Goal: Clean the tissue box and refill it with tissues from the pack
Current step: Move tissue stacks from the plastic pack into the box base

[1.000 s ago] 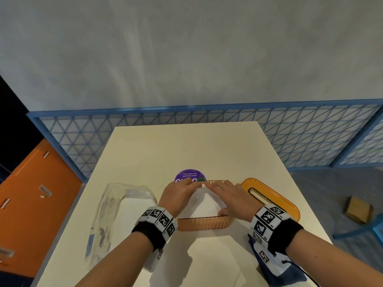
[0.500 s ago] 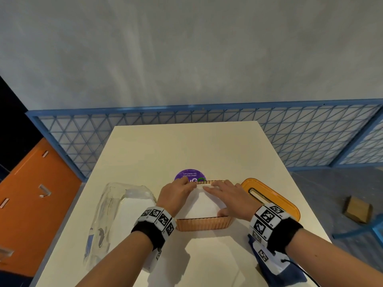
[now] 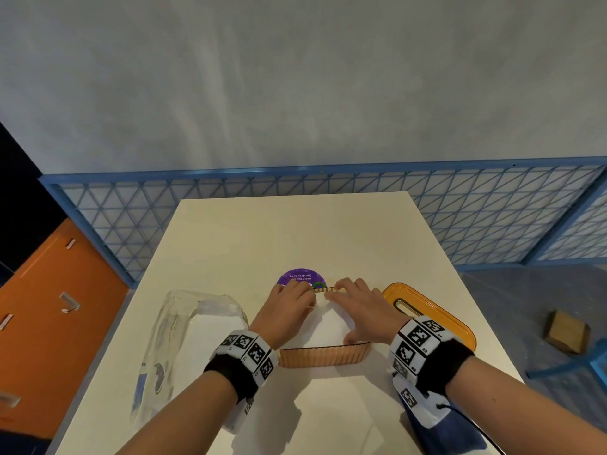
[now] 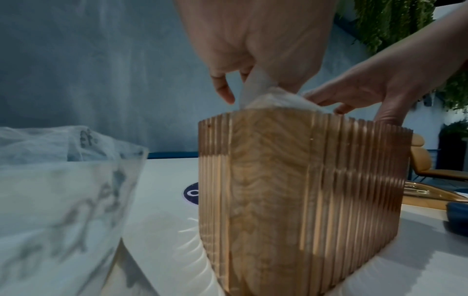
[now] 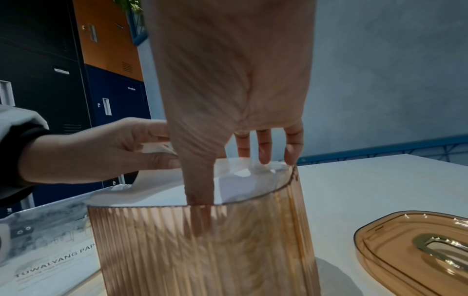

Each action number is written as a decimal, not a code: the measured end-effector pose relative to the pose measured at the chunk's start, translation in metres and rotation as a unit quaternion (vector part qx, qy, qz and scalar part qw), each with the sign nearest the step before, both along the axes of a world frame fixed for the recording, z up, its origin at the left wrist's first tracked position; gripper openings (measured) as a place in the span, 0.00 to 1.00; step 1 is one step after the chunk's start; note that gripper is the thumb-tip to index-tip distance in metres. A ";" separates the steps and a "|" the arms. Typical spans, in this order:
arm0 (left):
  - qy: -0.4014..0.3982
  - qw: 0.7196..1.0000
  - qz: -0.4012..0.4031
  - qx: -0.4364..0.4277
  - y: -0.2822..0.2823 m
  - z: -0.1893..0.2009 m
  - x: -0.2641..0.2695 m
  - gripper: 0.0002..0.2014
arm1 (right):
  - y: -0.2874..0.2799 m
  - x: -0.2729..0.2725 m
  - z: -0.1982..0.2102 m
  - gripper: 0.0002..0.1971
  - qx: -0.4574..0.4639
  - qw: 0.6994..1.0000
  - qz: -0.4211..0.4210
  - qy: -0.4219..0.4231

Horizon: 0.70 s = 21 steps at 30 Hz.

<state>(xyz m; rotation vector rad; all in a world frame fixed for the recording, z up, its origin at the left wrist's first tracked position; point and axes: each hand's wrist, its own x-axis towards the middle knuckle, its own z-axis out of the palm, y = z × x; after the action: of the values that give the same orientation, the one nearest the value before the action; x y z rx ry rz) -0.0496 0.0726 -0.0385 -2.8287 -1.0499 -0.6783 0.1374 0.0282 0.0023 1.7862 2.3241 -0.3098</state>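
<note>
An amber ribbed tissue box stands open on the table, holding a white stack of tissues. My left hand reaches over the box's left side and pinches the top tissue between thumb and fingers near the far end. My right hand lies flat on the stack with straight fingers at the far rim, and its thumb dips inside the near wall. The box's amber lid lies to the right. A clear plastic tissue pack lies to the left.
A round purple sticker shows on the table just behind the box. A dark blue cloth lies at the near right corner under my right forearm. The table's far half is bare; a blue mesh fence runs behind it.
Both hands have stayed on the tissues at the far end of the box, shifting only slightly. The raised fold of the top tissue lies flatter now.
</note>
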 end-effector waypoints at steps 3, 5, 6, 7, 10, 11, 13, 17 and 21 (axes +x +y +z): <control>0.017 0.997 -0.027 -0.065 -0.006 0.004 -0.008 0.16 | -0.001 0.000 0.002 0.44 0.012 1.000 -0.005 0.000; 0.038 0.995 -0.019 -0.091 -0.008 0.005 -0.012 0.16 | -0.002 0.000 0.003 0.44 0.021 1.000 -0.008 -0.004; 0.044 0.993 -0.009 -0.113 -0.009 0.006 -0.013 0.17 | -0.003 0.000 0.003 0.44 0.025 1.000 -0.009 -0.008; 0.049 0.991 -0.002 -0.125 -0.010 0.006 -0.014 0.17 | -0.004 0.000 0.003 0.44 0.027 1.000 -0.008 -0.011; 0.070 0.994 -0.016 -0.086 -0.013 0.007 -0.012 0.20 | -0.007 -0.002 0.003 0.41 0.036 0.999 -0.001 -0.018; 0.082 0.993 -0.009 -0.079 -0.014 0.009 -0.010 0.20 | -0.008 -0.002 0.003 0.40 0.039 0.999 0.001 -0.020; 0.086 0.995 -0.001 -0.051 -0.015 0.013 -0.005 0.18 | -0.009 -0.003 0.003 0.40 0.046 0.999 0.001 -0.026; 0.107 0.994 -0.005 -0.016 -0.017 0.015 0.003 0.16 | -0.009 -0.002 0.005 0.41 0.058 0.997 0.003 -0.050; 0.142 0.989 -0.020 -0.042 -0.017 0.007 -0.003 0.15 | -0.011 0.000 0.007 0.33 0.066 0.996 0.009 -0.060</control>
<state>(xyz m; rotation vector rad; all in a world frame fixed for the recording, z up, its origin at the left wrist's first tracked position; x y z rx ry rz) -0.0522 0.0556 -0.0312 -2.9079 -0.9973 -0.2270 0.1372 0.0174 0.0088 1.7864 2.3242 -0.0447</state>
